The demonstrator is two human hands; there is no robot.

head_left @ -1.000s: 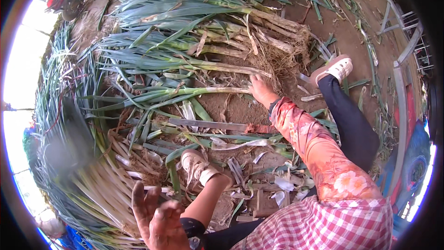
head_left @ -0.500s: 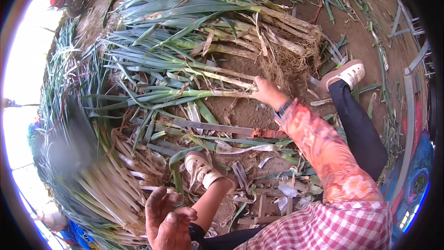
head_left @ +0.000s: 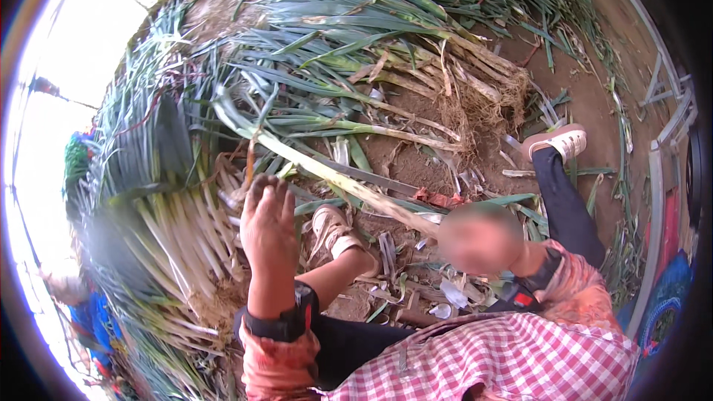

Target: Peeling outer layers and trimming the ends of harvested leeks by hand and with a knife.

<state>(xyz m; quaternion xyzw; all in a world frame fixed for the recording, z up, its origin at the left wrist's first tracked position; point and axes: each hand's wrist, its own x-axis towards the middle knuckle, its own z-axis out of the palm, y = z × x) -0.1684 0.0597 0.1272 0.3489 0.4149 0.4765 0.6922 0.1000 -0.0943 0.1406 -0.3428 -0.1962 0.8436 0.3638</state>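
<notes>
One leek [head_left: 334, 175] is newly raised off the ground [head_left: 572, 67], so apart from the pile [head_left: 475, 48]; its base meets the right hand [head_left: 483, 239], whose blurred grip I cannot tell; the left hand [head_left: 269, 230], unclenched, is beside it.

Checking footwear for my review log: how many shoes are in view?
2: one pale shoe just right of the left hand, the other pale shoe farther right, past the leek roots. Others could be hidden.
</notes>
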